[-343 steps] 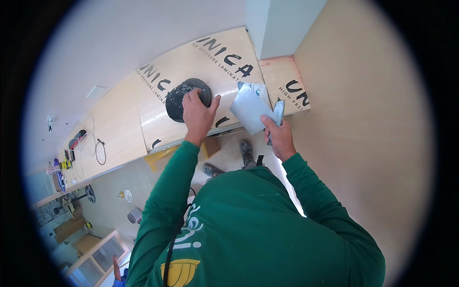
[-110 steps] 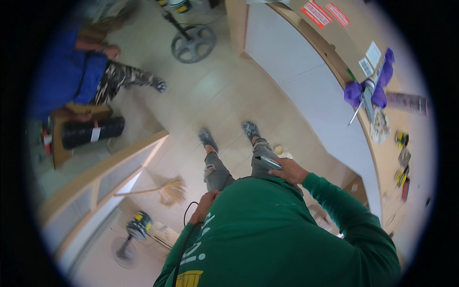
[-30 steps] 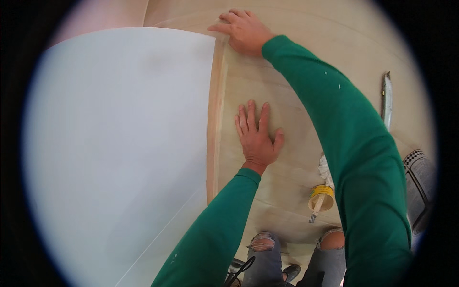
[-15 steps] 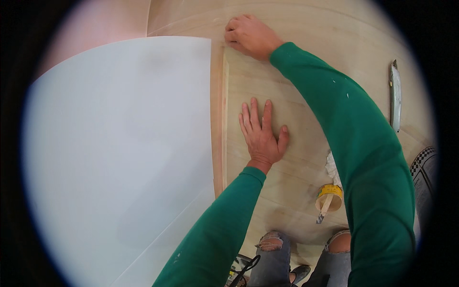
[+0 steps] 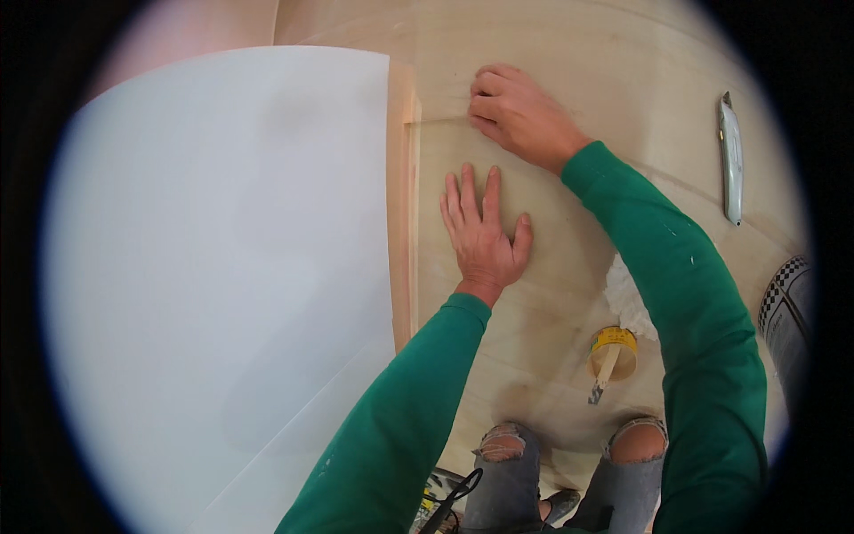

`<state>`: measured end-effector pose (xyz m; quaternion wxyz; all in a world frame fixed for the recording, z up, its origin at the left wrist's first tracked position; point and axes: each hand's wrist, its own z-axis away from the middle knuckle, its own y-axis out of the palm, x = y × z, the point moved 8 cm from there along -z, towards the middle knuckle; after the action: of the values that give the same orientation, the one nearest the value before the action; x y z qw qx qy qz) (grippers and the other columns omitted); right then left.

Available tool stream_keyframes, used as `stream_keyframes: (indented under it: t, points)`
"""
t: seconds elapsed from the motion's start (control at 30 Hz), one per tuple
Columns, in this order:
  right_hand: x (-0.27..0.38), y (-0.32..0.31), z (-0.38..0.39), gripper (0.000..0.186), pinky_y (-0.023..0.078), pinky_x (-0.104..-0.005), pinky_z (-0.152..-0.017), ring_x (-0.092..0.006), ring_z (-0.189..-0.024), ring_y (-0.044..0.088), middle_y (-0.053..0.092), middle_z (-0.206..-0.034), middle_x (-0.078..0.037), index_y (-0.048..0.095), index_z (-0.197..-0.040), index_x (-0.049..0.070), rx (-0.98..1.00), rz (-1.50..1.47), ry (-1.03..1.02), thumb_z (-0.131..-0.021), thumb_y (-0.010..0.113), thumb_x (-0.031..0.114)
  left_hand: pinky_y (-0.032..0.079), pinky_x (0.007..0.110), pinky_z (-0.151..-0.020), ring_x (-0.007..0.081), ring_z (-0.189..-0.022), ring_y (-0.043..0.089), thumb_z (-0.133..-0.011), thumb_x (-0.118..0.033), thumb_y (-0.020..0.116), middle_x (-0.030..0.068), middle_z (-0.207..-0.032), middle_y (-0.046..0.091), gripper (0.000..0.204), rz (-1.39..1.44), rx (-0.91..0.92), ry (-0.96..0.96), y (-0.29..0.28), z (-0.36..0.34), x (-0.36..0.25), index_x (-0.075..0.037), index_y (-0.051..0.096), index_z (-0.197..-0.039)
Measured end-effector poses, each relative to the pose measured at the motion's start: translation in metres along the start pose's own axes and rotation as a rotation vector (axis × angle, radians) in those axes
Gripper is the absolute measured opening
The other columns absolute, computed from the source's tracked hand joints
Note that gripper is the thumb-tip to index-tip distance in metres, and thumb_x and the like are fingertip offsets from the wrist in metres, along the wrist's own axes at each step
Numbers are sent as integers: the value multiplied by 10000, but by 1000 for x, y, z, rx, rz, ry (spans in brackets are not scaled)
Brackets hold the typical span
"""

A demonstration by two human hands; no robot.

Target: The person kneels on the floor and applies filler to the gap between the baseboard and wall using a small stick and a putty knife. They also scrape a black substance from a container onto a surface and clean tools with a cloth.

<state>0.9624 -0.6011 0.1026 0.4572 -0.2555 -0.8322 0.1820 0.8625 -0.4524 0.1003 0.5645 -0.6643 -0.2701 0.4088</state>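
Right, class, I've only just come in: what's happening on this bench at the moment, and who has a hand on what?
A person in green sleeves leans over a pale wooden panel. The left hand lies flat on it, fingers spread; the right hand presses, fingers curled, at a thin line across the wood. A white board lies to the left. A utility knife, a yellow-rimmed pot with a stick in it and a white rag sit untouched at the right.
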Motion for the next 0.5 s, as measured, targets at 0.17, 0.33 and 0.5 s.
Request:
stream_keyframes:
  t: [0.17, 0.33, 0.5]
  points:
    - [16, -19, 32, 81, 499, -439, -993, -326, -1138, 583, 642, -1069, -118, 691, -886, 17, 32, -68, 63, -888, 726, 91, 225, 628, -1227, 529, -1500, 283, -882, -271, 701, 275, -1621, 349, 740, 19, -63, 16, -1, 4, -2, -48, 465, -1548]
    - [46, -42, 71, 90, 502, -435, -984, -337, -1162, 567, 635, -1067, -126, 670, -880, -4, -11, -58, 54, -877, 727, 67, 281, 587, -1222, 494, -1480, 340, -929, -226, 661, 261, -1567, 418, 604, 162, -183, -10, -5, 13, 3, -27, 508, -1479]
    - [81, -55, 109, 94, 500, -445, -999, -356, -1187, 553, 634, -1077, -134, 666, -880, -5, 116, -97, 219, -876, 722, 71, 348, 522, -1190, 455, -1434, 426, -980, -180, 625, 246, -1532, 482, 501, 184, -175, -64, -17, 45, 7, -1, 537, -1440]
